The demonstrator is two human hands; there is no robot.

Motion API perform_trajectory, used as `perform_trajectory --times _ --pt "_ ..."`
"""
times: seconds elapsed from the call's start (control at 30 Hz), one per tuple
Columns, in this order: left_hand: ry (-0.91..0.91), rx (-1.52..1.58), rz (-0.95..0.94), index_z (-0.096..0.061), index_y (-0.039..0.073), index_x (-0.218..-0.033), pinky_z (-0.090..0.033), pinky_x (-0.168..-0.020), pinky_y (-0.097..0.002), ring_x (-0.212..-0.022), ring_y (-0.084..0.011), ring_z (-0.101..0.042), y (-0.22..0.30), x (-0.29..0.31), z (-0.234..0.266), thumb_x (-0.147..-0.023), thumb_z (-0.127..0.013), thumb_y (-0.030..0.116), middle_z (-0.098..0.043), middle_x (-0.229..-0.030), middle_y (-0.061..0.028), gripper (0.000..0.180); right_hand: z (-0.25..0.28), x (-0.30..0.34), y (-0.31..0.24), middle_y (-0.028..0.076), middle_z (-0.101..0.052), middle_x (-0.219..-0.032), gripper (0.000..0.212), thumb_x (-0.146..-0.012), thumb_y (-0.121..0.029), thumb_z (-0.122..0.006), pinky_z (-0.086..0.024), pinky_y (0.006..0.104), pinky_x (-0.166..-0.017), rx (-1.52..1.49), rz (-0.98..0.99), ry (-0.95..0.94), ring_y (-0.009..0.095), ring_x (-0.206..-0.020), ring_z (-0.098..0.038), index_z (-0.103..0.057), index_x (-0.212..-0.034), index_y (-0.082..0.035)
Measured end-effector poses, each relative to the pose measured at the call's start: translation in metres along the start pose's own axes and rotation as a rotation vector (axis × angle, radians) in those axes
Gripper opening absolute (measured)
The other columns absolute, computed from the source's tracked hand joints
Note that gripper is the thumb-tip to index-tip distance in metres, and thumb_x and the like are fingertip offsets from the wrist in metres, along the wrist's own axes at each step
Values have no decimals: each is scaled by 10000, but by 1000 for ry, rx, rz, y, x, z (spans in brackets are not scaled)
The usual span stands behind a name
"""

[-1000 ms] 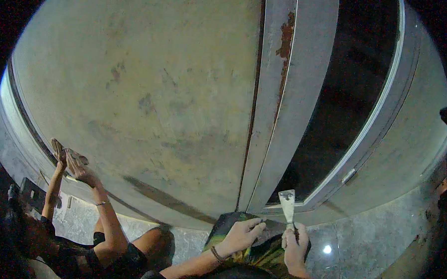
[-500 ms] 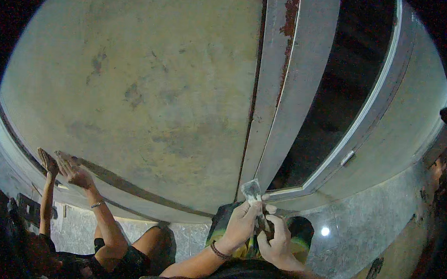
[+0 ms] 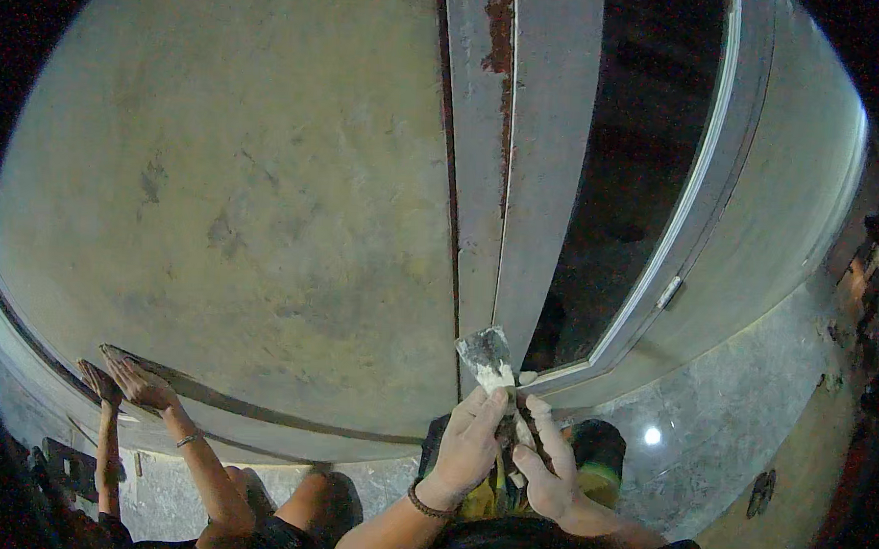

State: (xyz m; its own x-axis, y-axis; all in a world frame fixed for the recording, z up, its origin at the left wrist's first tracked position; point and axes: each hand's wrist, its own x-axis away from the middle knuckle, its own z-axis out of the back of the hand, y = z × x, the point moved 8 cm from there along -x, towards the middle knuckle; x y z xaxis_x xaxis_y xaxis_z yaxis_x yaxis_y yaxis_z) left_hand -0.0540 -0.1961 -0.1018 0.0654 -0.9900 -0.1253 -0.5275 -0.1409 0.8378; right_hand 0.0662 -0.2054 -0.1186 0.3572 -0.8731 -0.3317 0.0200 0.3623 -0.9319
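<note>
My left hand (image 3: 463, 450) pinches a putty knife (image 3: 484, 348) whose broad blade, smeared with pale putty, points up and away from me. Close beside it, my right hand (image 3: 547, 466) has curled fingers around a narrow, putty-coated piece that I cannot make out, near the knife's lower end. Pale dust coats both hands. They are low in front of the wall (image 3: 295, 219), just below the grey door frame (image 3: 544, 161).
At left, another person's hands (image 3: 140, 384) lie against the lower wall. Right of the frame is a dark glass pane (image 3: 640, 175). Grey floor (image 3: 698, 423) curves along the right, with a pair of dark sandals (image 3: 761, 493) near a tan strip.
My view has swung right, so the wall and frame sit farther left. The putty knife's blade has risen and shows broader. The other person's hands have moved lower.
</note>
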Motion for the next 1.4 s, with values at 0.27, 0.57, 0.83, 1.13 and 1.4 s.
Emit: perform_trajectory --times 0.27,0.57,0.83,1.13,1.4 --pt "-33 -319 -159 -595 -37 -1350 -525 -901 -322 -993 -182 -669 28 -21 -19 -1145 -393 263 -701 -1105 -112 416 6 -35 -10 195 -579 -1372 399 -1034 -128 -565 -385 386 -1134 -192 114 117 272 -1291 -536 -552 -1384 63" --pt "-23 -87 -261 -585 -15 -1345 -541 -663 -283 -719 -161 -636 100 -89 -49 -1147 -363 362 -700 -963 -98 480 5 -87 -11 14 -619 -1008 274 -1069 -172 -533 -406 263 -683 -438 -39 223 85 -779 -500 -565 -1293 -18" --pt "92 -220 -364 -665 42 -1175 -422 -502 -266 -582 -94 -524 136 -105 -70 -1140 -415 336 -613 -783 -17 388 1 -126 -63 19 -609 -1012 231 -1060 -102 -451 -420 241 -731 -457 246 192 72 -857 -520 -560 -1242 -10" --pt "78 -275 -425 -625 37 -1112 -379 -465 -265 -515 -101 -466 152 -109 -80 -1134 -418 342 -560 -725 -7 370 6 -126 -71 120 -636 -1203 315 -1046 -77 -485 -488 316 -935 -461 120 127 170 -1091 -587 -537 -1332 43" --pt "114 -297 -350 -629 41 -1094 -380 -465 -264 -502 -95 -454 145 -106 -76 -1131 -437 337 -558 -732 -15 355 1 -119 -64 121 -635 -1164 315 -1049 -94 -497 -496 317 -890 -477 128 160 178 -1034 -600 -515 -1334 39"
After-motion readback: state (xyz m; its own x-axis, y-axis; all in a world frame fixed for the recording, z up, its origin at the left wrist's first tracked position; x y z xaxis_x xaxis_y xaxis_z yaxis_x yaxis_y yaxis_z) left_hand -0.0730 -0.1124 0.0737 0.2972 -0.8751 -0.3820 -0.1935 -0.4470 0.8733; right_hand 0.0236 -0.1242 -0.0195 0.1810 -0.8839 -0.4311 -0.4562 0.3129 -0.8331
